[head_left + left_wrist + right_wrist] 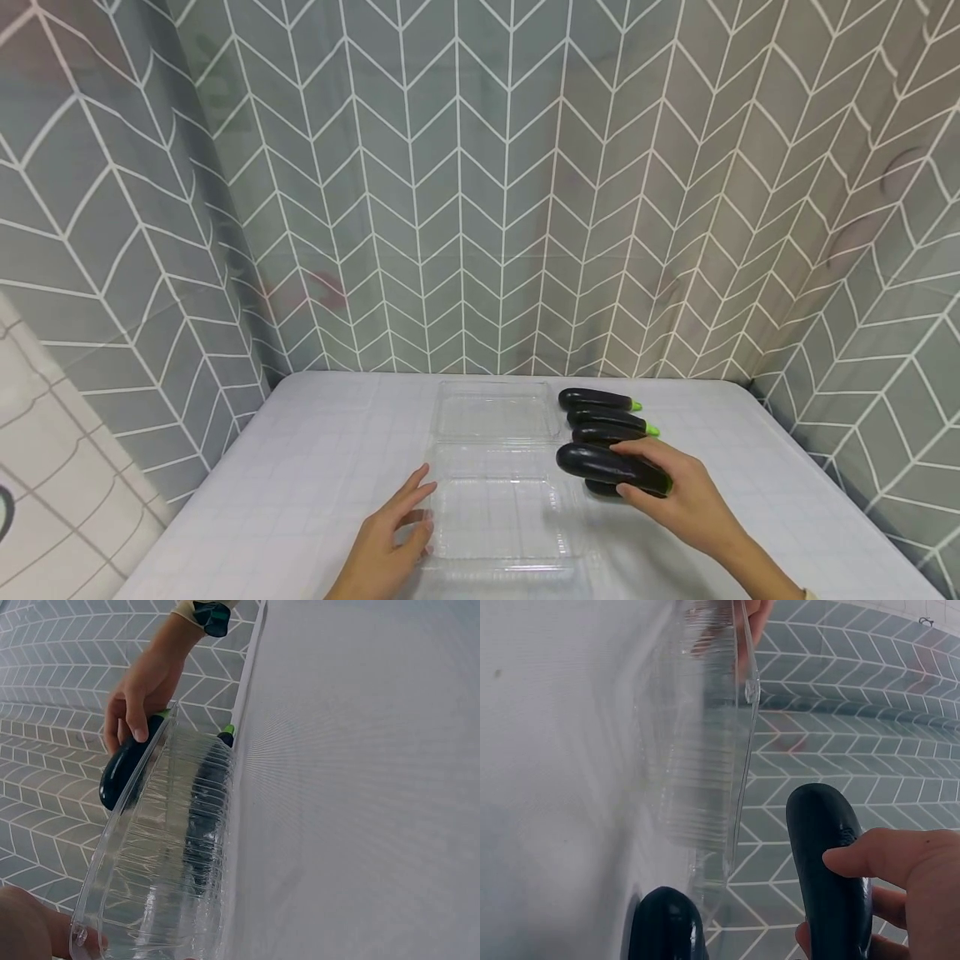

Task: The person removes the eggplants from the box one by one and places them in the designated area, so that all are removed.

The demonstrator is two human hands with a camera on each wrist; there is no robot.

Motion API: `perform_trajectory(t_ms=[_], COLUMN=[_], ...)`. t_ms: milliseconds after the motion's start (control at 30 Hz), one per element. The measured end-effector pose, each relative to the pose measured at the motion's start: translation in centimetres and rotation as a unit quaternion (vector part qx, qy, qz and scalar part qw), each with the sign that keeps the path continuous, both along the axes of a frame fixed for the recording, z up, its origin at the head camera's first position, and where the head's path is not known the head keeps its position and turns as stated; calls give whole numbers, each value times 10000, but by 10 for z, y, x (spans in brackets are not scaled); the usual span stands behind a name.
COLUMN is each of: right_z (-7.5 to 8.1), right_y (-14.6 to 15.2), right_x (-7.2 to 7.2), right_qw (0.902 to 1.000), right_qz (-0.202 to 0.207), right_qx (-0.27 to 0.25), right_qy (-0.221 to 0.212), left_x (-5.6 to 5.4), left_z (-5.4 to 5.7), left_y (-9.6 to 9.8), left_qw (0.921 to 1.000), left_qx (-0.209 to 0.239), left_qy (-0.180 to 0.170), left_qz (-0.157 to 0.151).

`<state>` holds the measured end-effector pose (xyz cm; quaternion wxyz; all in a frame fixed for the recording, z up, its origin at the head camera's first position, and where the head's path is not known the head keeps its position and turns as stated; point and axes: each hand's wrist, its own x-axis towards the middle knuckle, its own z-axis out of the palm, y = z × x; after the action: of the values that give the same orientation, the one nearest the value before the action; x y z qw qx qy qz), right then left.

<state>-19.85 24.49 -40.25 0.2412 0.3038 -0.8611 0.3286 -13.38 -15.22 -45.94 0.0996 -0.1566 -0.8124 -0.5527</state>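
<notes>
A dark eggplant (pixel 611 468) is gripped near its green stem end by my right hand (pixel 678 492), held above the table. In the right wrist view the thumb lies along one side of this eggplant (pixel 829 862) and fingers wrap the other. Beneath it another eggplant (pixel 600 487) lies partly hidden. My left hand (pixel 393 533) is at the left rim of a clear plastic clamshell box (pixel 498 521), whose lid (pixel 495 412) lies opened away from me. In the left wrist view its fingers touch the box corner; their hold is partly cut off.
Several more eggplants, among them the farthest eggplant (pixel 596 399), lie in a row right of the lid. The white-covered table (pixel 300 467) reaches a chevron-patterned curtain (pixel 480 208) at the back and sides.
</notes>
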Motion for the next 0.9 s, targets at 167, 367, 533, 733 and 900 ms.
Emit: perform_trajectory(t_ms=[167, 367, 533, 733, 900], right_z=[-2, -3, -6, -12, -17], right_y=[5, 10, 14, 18, 23], right_x=[1, 1, 2, 4, 4], right_qw=[10000, 9999, 9998, 9997, 9998], right_qz=[-39, -61, -177, -254, -150], right_qx=[12, 0, 27, 37, 64], right_qy=[78, 121, 76, 15, 119], left_x=[0, -1, -1, 0, 0], left_z=[0, 1, 1, 1, 2], left_y=[0, -1, -1, -1, 0], left_qw=[10000, 10000, 9999, 9999, 9999], left_qx=[3, 19, 52, -23, -66], left_qy=[-39, -91, -152, -136, -108], left_qz=[9, -5, -31, 15, 64])
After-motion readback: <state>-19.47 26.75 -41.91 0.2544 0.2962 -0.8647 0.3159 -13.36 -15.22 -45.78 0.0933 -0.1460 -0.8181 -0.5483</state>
